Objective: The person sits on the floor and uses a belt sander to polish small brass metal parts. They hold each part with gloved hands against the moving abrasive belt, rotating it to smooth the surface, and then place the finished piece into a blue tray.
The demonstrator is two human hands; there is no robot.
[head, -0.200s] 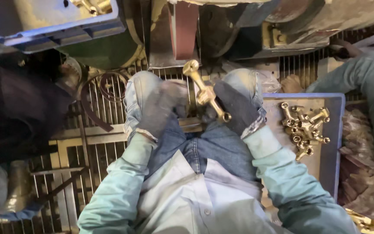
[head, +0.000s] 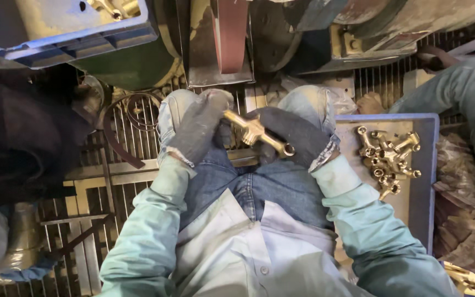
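Observation:
A brass tee-shaped fitting (head: 255, 132) lies across my lap between my knees. My left hand (head: 198, 127), in a grey glove, grips its far end. My right hand (head: 295, 137), in a dark glove, holds the near end with the round opening. Straight above the fitting hangs a reddish sanding belt (head: 232, 33) on a machine. To my right, a blue tray (head: 427, 165) carries several more brass fittings (head: 388, 157) in a heap.
A blue crate (head: 67, 33) with a few brass parts sits at the top left. Worn belt loops (head: 130, 118) lie on the metal floor grating (head: 100, 187). Another person's jeans-clad leg (head: 463, 93) is at the right, and a dark-clothed person at the left.
The fitting has come lower and turned flatter across my lap, with both hands still on it.

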